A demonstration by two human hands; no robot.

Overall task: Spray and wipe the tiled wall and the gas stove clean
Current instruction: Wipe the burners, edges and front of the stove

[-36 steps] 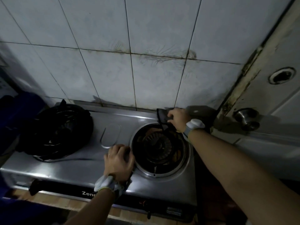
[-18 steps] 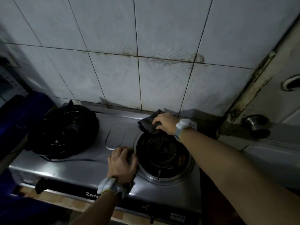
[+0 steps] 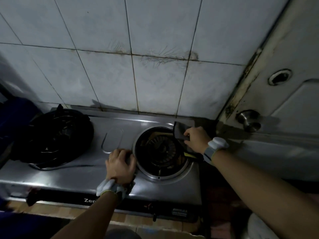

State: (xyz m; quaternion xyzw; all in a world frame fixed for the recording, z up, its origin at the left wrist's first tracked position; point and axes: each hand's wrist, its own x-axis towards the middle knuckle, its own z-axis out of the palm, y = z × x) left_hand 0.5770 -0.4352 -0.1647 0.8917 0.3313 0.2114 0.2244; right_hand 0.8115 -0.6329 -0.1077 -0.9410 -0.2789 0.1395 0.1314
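— Looking at the right hand point(image 3: 196, 139) first: what is it clamped on?

— A dark cloth point(image 3: 181, 131). The grip is closed over it at the far right rim of the right burner point(image 3: 161, 150). The cloth's lower part is hidden under the palm, with a yellow edge showing beneath the wrist.

— And the arm?

— Stretched in from the lower right corner, wrist bent down, a pale wristband point(image 3: 217, 144) on it.

— The left hand point(image 3: 120, 163)?

— Knuckles up, fingers curled together, pressed on the gas stove point(image 3: 72, 171) top just beside the burner's left rim. Whether it holds anything I cannot tell; the fingertips are tucked under.

— What carries all this?

— The steel stove fills the surface along the tiled wall point(image 3: 107, 80). Black pan supports point(image 3: 51, 137) are piled at its left end. The front edge lettering is cut off by the left wrist. Brown stains run along the wall's grout line above the right burner.

— Farther right?

— A door knob point(image 3: 248, 120), past the stove's right edge.
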